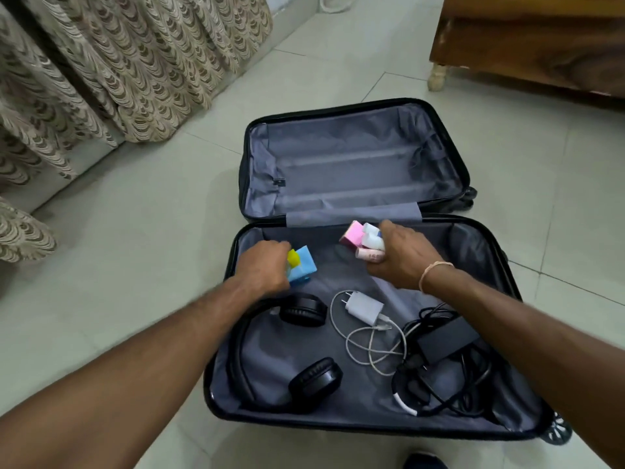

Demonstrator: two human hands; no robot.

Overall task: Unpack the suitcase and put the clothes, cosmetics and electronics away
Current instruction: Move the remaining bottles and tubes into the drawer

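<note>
Right hand (402, 257) gripped small cosmetics bottles (370, 243), left hand (265, 265) held a blue box (304, 267); light, probably slippery, so grab around the middles.

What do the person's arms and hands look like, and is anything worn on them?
Both forearms are bare, with no sleeves in view. The left hand wears nothing visible. The right hand has a thin, pale pinkish thread band around its wrist. No gloves or watch show.

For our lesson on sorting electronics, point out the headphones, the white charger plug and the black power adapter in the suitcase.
headphones (315, 383), head view, on the near ear cup.
white charger plug (363, 308), head view, on its body.
black power adapter (445, 337), head view, on the brick's top.
</note>
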